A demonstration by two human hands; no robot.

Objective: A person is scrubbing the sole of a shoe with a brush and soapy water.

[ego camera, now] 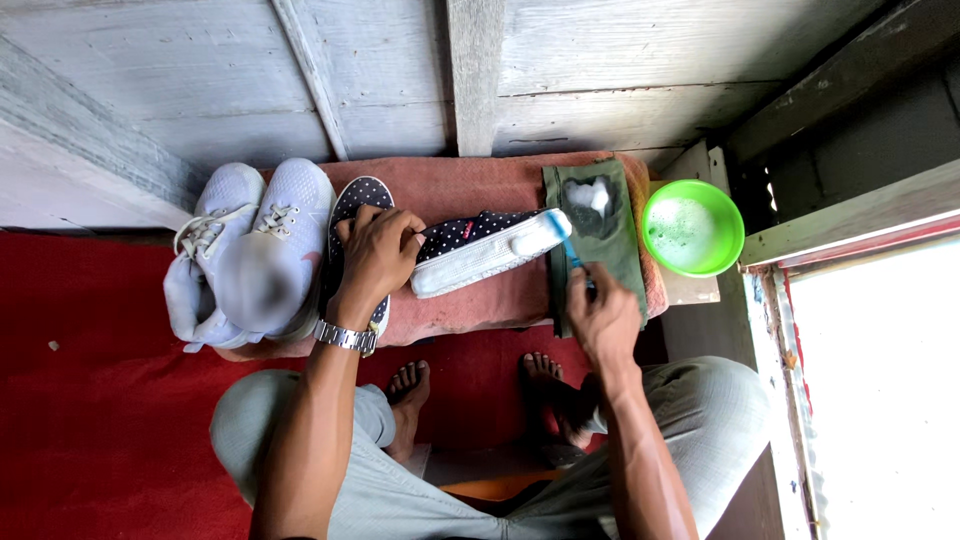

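Knees and bare feet (545,380) sit nearest me, on the red mat (90,420). Just above them my right hand (603,318) is closed around a blue toothbrush (565,243), whose bristles touch the white sole edge of a polka-dot shoe (480,248) lying on its side. My left hand (378,252) grips that shoe's heel end. Under the right hand lies a green cloth (620,262); beyond it to the right stands a green bowl (730,235) of foamy water. Left of my left hand rest white sneakers (255,250).

A silver metal wristwatch (345,337) is worn on the left wrist; pale grey-green trousers (700,420) are worn; feet bare.
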